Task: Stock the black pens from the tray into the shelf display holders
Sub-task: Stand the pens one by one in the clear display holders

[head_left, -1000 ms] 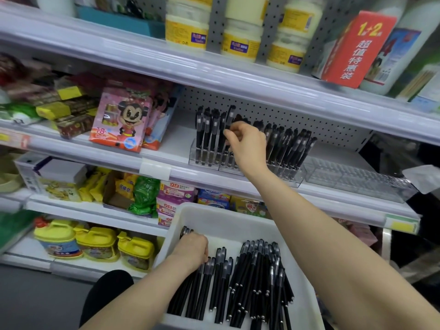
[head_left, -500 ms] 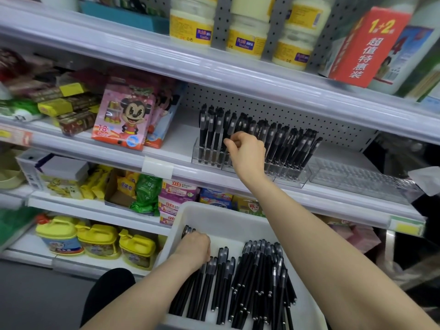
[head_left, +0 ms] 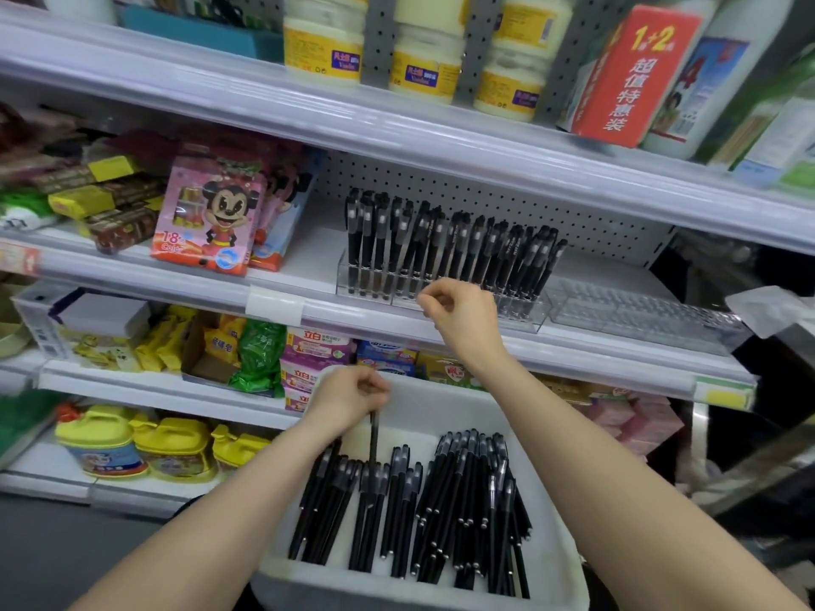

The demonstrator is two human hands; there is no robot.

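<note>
A white tray in front of me holds several loose black pens. My left hand pinches one black pen by its top end, and the pen hangs upright above the tray. My right hand hovers with curled fingers just in front of the clear display holder on the middle shelf and holds nothing that I can see. Several black pens stand upright in that holder.
A second clear holder sits to the right on the same shelf and has no pens in it. A pink cartoon toy box stands to the left of the pens. Jars fill the shelf above; packets and yellow bottles lie below.
My right hand has let go of a pen in the holder and drawn back and down. My left hand has lifted one pen out of the pile in the tray.
</note>
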